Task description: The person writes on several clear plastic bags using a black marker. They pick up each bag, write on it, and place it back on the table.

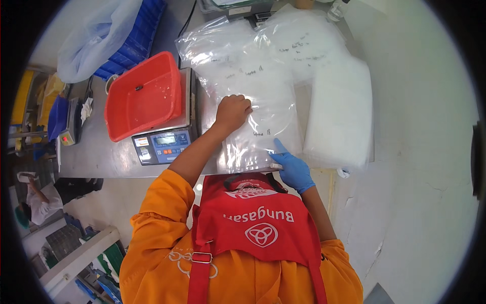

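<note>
Clear plastic bags (235, 152) lie stacked flat in front of me, with handwriting in dark ink on several. On the upper part of this stack rests my left hand (233, 112), bare and with its fingers curled. Whether it grips the film cannot be seen. My right hand (294, 171) wears a blue glove and is at the stack's lower right corner. Its index finger points up along the plastic. A small white object (276, 166), perhaps the end of a marker, pokes out from under its curled fingers.
Left of the bags, a red plastic tub (148, 97) holding a small dark item sits on a digital scale (165, 146). Behind it stands a blue crate (133, 49) with a plastic liner. More bags (338, 114) lie at the right. A person (43, 201) is at the far left.
</note>
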The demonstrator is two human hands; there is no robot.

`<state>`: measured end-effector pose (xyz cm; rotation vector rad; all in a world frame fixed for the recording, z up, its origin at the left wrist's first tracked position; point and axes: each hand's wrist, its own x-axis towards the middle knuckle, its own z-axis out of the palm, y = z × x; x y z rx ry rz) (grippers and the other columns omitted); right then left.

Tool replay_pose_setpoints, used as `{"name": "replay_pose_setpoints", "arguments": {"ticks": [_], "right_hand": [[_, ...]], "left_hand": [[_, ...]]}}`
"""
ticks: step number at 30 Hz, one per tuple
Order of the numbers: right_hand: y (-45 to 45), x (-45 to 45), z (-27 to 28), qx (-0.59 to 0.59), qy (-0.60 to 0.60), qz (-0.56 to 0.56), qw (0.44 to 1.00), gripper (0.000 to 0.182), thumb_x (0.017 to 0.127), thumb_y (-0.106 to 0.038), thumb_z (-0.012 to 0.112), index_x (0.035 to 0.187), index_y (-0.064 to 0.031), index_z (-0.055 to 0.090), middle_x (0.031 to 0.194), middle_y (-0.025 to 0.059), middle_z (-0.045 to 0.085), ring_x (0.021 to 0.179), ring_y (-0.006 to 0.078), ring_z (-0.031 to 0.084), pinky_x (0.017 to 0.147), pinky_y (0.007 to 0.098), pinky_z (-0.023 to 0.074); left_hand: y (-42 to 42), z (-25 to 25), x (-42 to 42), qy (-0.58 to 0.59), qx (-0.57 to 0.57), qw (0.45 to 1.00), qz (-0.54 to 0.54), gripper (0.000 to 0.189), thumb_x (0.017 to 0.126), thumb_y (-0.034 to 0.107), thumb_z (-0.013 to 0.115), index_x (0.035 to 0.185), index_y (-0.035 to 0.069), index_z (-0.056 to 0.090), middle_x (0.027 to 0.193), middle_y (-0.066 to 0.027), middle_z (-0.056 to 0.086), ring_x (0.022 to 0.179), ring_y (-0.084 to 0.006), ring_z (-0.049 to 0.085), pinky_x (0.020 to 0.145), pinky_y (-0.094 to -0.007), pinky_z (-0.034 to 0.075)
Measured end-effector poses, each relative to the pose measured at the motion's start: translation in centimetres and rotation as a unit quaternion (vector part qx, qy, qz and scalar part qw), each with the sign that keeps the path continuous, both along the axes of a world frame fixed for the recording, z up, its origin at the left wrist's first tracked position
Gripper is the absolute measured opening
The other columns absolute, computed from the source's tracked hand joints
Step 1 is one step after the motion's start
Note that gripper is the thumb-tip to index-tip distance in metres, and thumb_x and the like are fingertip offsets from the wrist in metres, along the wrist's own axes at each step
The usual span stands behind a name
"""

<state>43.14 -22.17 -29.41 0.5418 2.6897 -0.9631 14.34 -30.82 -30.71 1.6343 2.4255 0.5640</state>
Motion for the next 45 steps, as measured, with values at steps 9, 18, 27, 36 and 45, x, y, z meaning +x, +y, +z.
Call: {"name": "replay_pose_setpoints", "arguments": {"ticks": [9, 18, 27, 36, 45], "right_hand": [[0.1, -0.1, 0.1, -0.005, 0.002, -0.010, 1.000, 0.071, 0.078, -0.004, 0.060, 0.145, -0.0238, 0.060, 0.169, 0.0004, 0.031, 0.118, 0.0317, 0.067, 0.088, 0.0432, 0.0585], [-0.1, -0.4, 1.1, -0.008, -0.015, -0.019, 1.000, 0.057, 0.089, -0.008, 0.062, 0.144, -0.0220, 0.061, 0.169, 0.0031, 0.031, 0.123, 0.0332, 0.065, 0.094, 0.0451, 0.0567], [0.1, -0.6, 1.7, 0.002, -0.036, -0.005, 0.999, 0.060, 0.087, -0.006, 0.060, 0.145, -0.0225, 0.060, 0.169, 0.0045, 0.031, 0.123, 0.0327, 0.065, 0.094, 0.0446, 0.0569], [0.1, -0.6, 1.7, -0.004, -0.040, -0.004, 0.999, 0.062, 0.086, -0.005, 0.058, 0.145, -0.0235, 0.060, 0.169, 0.0042, 0.031, 0.123, 0.0328, 0.065, 0.095, 0.0454, 0.0564], [0.3, -1.2, 2.7, 0.021, -0.073, 0.015, 0.997, 0.064, 0.083, -0.005, 0.059, 0.145, -0.0203, 0.060, 0.169, 0.0055, 0.031, 0.126, 0.0308, 0.064, 0.096, 0.0436, 0.0561]], "left_hand": [[6.2, 6.3, -8.4, 0.107, 0.229, 0.964, 0.081, 0.011, 0.090, 0.014, 0.068, 0.097, 0.007, 0.062, 0.088, -0.0153, 0.065, 0.086, -0.0383, 0.063, 0.076, -0.0499, 0.050], [8.1, 8.6, -11.4, 0.173, 0.096, 0.976, 0.095, 0.029, 0.088, 0.024, 0.073, 0.112, 0.010, 0.064, 0.108, -0.0128, 0.066, 0.101, -0.0357, 0.066, 0.084, -0.0487, 0.054], [5.7, 1.2, -9.7, 0.141, -0.182, 0.951, 0.205, 0.087, 0.089, 0.045, 0.075, 0.161, 0.019, 0.034, 0.173, -0.0104, 0.017, 0.158, -0.0358, 0.019, 0.118, -0.0617, 0.030], [5.2, 0.8, -6.8, 0.048, -0.143, 0.987, 0.060, 0.069, 0.092, 0.054, 0.066, 0.151, 0.023, 0.050, 0.162, -0.0090, 0.039, 0.150, -0.0353, 0.035, 0.117, -0.0550, 0.036], [8.0, 0.0, -12.9, 0.113, -0.080, 0.960, 0.244, 0.064, 0.091, 0.040, 0.071, 0.146, 0.012, 0.053, 0.148, -0.0127, 0.050, 0.138, -0.0330, 0.047, 0.113, -0.0559, 0.039]]}}
